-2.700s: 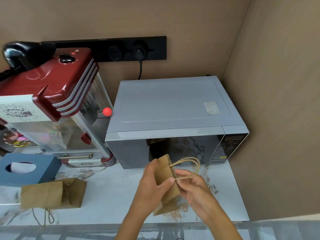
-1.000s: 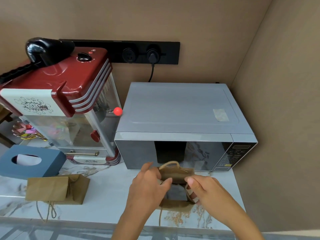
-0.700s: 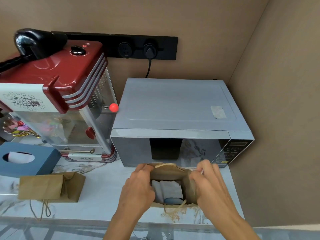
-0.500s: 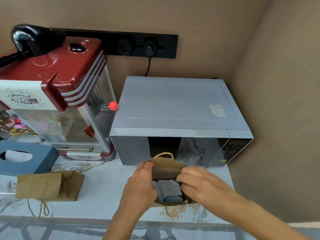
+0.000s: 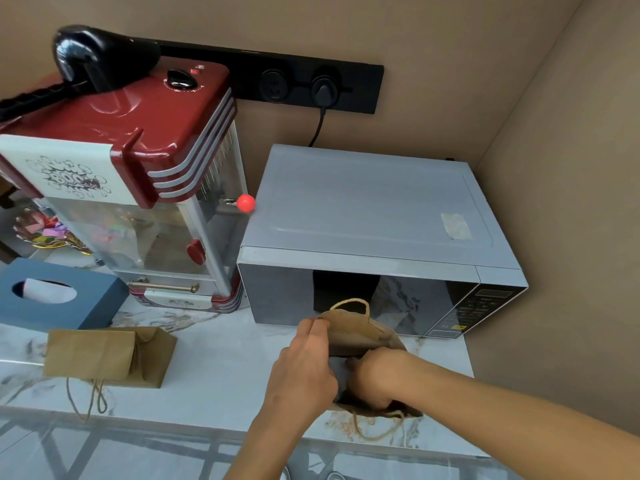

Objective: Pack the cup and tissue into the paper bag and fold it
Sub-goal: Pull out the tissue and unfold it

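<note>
A brown paper bag [image 5: 356, 332] with twine handles stands open on the marble counter in front of the microwave. My left hand [image 5: 304, 368] grips the bag's left rim and holds the mouth apart. My right hand [image 5: 375, 381] reaches down inside the bag, its fingers hidden by the bag's wall and my left hand. A strip of grey-white contents [image 5: 338, 370] shows between my hands; I cannot tell whether it is the cup or the tissue. What the right hand holds is hidden.
A second brown paper bag [image 5: 107, 355] lies on its side at the left. Behind it sits a blue tissue box [image 5: 59, 296]. A red popcorn machine [image 5: 138, 188] and a grey microwave [image 5: 374, 244] stand at the back. The counter edge [image 5: 207, 424] runs near me.
My right hand has moved from the bag's right rim down into the bag, covering the contents seen earlier. My left hand stays on the left rim. The bag has been stood up and opened.
</note>
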Motion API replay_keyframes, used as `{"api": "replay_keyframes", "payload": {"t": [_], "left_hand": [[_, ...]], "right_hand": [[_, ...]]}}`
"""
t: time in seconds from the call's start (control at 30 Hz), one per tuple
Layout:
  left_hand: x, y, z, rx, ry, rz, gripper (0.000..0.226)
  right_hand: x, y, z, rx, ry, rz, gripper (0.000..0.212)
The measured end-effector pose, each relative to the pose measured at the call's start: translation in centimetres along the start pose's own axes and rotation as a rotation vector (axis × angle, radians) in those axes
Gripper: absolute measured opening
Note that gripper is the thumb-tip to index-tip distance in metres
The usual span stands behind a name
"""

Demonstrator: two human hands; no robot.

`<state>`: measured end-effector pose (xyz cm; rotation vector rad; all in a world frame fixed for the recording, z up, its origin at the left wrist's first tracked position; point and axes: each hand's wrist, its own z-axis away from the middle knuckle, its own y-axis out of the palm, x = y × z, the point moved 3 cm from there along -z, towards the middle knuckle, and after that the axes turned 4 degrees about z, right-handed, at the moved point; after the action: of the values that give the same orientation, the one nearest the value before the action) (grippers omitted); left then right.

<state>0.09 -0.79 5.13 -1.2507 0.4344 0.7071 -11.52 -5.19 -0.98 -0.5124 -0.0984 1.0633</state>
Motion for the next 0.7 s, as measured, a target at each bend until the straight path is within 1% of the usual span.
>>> {"api": "replay_keyframes", "payload": {"t": [0.1, 0.17, 0.23, 0.27, 0.37, 0.47, 0.5, 0.53, 0.6, 0.63, 0.7], "left_hand": [[0.3, 0.0, -0.1, -0.007, 0.003, 0.014, 0.064], [0.6, -0.1, -0.3, -0.016, 0.003, 0.024, 0.062], [0.9, -0.3, -0.5, -0.020, -0.003, 0.045, 0.059], [1.0, -0.3, -0.6, -0.018, -0.005, 0.057, 0.058], [1.2, -0.5, -1.0, -0.012, 0.002, 0.092, 0.059], [0.9, -0.9, -1.4, -0.025, 0.024, 0.140, 0.055], [0.8, -1.0, -1.5, -0.033, 0.035, 0.152, 0.051], [0.7, -1.2, -1.6, -0.042, 0.049, 0.165, 0.047], [0.5, -1.7, -1.5, -0.091, 0.080, 0.194, 0.037], [0.3, -2.1, -1.4, -0.134, 0.102, 0.221, 0.032], [-0.4, -3.1, -0.9, -0.231, 0.159, 0.302, 0.021]], "right_hand": [[0.1, 0.5, -1.3, 0.040, -0.033, 0.024, 0.038], [0.1, 0.2, -1.2, -0.022, -0.030, 0.005, 0.039], [-0.5, -0.8, 0.2, -0.185, -0.006, -0.072, 0.035], [-0.9, -1.3, 1.4, -0.293, 0.007, -0.119, 0.032], [-1.7, -2.6, 6.4, -0.609, -0.040, -0.134, 0.024], [-2.7, -2.6, 10.4, -0.842, -0.011, -0.189, 0.032], [-3.1, -2.3, 11.2, -0.916, -0.005, -0.249, 0.032], [-3.6, -1.9, 12.0, -0.991, 0.000, -0.359, 0.029], [-4.3, -1.0, 13.4, -1.174, 0.005, -0.666, 0.020], [-4.5, -0.5, 14.0, -1.266, 0.006, -0.810, 0.020], [-4.6, 0.4, 14.8, -1.387, 0.008, -1.079, 0.034]]}}
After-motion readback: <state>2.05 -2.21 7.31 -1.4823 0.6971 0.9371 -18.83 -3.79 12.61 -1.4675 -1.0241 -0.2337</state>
